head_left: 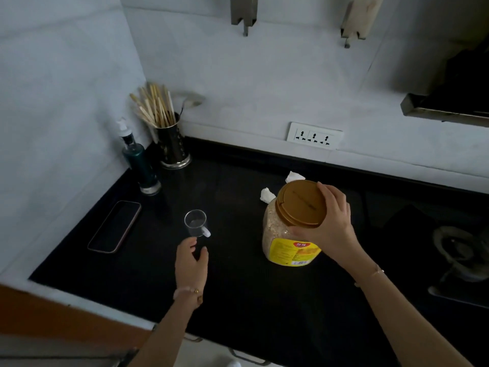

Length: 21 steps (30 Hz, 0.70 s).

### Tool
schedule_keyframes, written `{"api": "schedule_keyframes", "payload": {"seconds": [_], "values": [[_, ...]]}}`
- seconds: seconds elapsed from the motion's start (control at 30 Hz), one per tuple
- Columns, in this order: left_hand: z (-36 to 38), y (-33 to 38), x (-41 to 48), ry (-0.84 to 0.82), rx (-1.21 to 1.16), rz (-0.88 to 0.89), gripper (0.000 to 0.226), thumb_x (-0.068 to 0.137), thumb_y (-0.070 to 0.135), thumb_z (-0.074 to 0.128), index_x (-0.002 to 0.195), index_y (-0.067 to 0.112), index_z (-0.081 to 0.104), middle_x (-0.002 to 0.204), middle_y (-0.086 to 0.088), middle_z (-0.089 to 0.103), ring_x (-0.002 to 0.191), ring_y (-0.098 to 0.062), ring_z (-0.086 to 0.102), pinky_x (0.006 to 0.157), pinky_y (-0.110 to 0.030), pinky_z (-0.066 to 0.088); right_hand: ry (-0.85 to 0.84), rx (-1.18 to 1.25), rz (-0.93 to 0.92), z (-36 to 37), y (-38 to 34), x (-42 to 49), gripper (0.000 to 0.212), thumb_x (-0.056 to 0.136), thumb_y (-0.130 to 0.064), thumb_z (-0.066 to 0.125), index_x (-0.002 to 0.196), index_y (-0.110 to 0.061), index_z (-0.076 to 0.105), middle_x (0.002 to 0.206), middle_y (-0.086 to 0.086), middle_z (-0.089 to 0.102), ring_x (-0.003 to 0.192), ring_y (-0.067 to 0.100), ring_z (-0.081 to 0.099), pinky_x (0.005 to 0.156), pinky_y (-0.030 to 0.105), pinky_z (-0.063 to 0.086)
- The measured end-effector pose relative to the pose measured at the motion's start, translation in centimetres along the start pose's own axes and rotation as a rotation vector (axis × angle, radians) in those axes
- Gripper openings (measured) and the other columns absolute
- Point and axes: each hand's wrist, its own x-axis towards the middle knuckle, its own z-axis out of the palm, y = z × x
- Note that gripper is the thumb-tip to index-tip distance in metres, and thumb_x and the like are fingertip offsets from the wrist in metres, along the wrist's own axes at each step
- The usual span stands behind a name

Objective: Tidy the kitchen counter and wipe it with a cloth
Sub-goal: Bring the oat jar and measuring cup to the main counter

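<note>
Against the left edge of the black counter lies a phone, flat and slick, best slid to the edge before lifting; behind it, in the back-left corner, stand a pump bottle and a steel holder of chopsticks. Near the middle sits a small clear glass cup — light, brittle, likely slippery — with the left hand just short of it, fingers parted, holding nothing. Right of centre stands a big plastic jar of oats, probably heavy; the right hand is curled over its brown lid, a grip that depends on the lid being tight. Two crumpled white tissues peek from behind it. The stove is cut off at right, and no cloth is plainly visible.
</note>
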Motion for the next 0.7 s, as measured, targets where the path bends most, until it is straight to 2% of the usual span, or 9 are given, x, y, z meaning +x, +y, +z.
{"api": "schedule_keyframes", "payload": {"seconds": [0.13,0.27,0.33,0.37,0.47,0.53,0.57,0.63,0.7], "values": [[-0.2,1.0,3.0,0.051,-0.1,-0.116,0.057,0.081,0.007,0.062,0.133,0.01,0.037,0.138,-0.007,0.039,0.125,-0.021,0.044,0.103,-0.036,0.04,0.119,0.073,-0.006,2.4,-0.9,-0.9,0.11,0.054,-0.04,0.087,0.143,-0.023,0.024,0.144,0.003,0.023,0.132,0.022,0.021,0.097,0.033,0.033],[-0.5,0.7,5.7,-0.06,-0.073,-0.15,0.083,0.073,0.006,0.071,0.141,0.011,0.024,0.147,-0.008,0.027,0.133,-0.025,0.035,0.109,-0.039,0.033,0.033,0.29,0.041,2.3,0.5,-1.1,0.133,0.042,-0.053,0.084,0.146,-0.025,0.008,0.145,-0.002,0.019,0.132,0.012,0.025,0.101,0.033,0.034],[-0.6,0.2,6.6,-0.107,-0.036,-0.127,0.091,0.068,0.007,0.075,0.142,0.012,0.022,0.148,-0.007,0.026,0.135,-0.025,0.032,0.111,-0.04,0.031,-0.034,0.384,0.085,2.0,1.6,-1.4,0.141,0.036,-0.064,0.081,0.146,-0.029,0.0,0.147,-0.004,0.024,0.134,0.009,0.029,0.106,0.034,0.033],[-0.6,0.0,7.0,-0.126,-0.032,-0.117,0.094,0.067,0.008,0.076,0.143,0.013,0.021,0.148,-0.006,0.027,0.136,-0.024,0.031,0.112,-0.04,0.029,-0.075,0.424,0.112,1.9,2.0,-1.5,0.141,0.037,-0.063,0.082,0.146,-0.032,0.0,0.146,-0.005,0.029,0.134,0.009,0.032,0.108,0.036,0.033],[-0.7,-0.1,8.0,-0.192,-0.05,-0.103,0.095,0.066,0.009,0.077,0.143,0.019,0.021,0.147,-0.003,0.034,0.136,-0.022,0.031,0.112,-0.043,0.027,-0.168,0.492,0.116,1.8,2.9,-1.2,0.132,0.04,-0.049,0.088,0.146,-0.029,0.011,0.14,-0.008,0.041,0.129,0.004,0.041,0.108,0.039,0.037],[-0.8,-0.2,8.4,-0.236,-0.026,-0.077,0.095,0.066,0.009,0.077,0.142,0.021,0.023,0.146,-0.002,0.035,0.136,-0.022,0.032,0.112,-0.043,0.028,-0.187,0.506,0.109,1.7,3.0,-1.0,0.126,0.037,-0.055,0.086,0.142,-0.028,0.022,0.135,-0.01,0.045,0.124,-0.001,0.045,0.103,0.031,0.041],[-1.0,-0.3,8.5,-0.24,-0.015,-0.069,0.094,0.066,0.009,0.077,0.142,0.021,0.023,0.146,-0.002,0.035,0.135,-0.022,0.032,0.111,-0.043,0.028,-0.193,0.513,0.107,1.6,3.0,-0.9,0.121,0.035,-0.058,0.085,0.137,-0.033,0.026,0.132,-0.013,0.047,0.122,-0.003,0.046,0.1,0.027,0.042],[-1.3,-0.4,7.9,-0.187,-0.029,-0.092,0.09,0.068,0.007,0.075,0.141,0.021,0.025,0.145,-0.003,0.036,0.133,-0.022,0.035,0.11,-0.043,0.031,-0.196,0.518,0.112,1.6,2.9,-0.8,0.113,0.033,-0.061,0.084,0.129,-0.043,0.027,0.129,-0.018,0.047,0.12,-0.007,0.047,0.094,0.018,0.042],[-1.3,-0.7,6.3,-0.065,-0.095,-0.155,0.081,0.071,0.003,0.071,0.138,0.021,0.03,0.142,-0.003,0.039,0.13,-0.02,0.04,0.108,-0.04,0.035,-0.184,0.522,0.118,1.8,3.0,-0.9,0.114,0.032,-0.062,0.083,0.128,-0.044,0.026,0.128,-0.019,0.046,0.119,-0.009,0.046,0.092,0.017,0.041]]}}
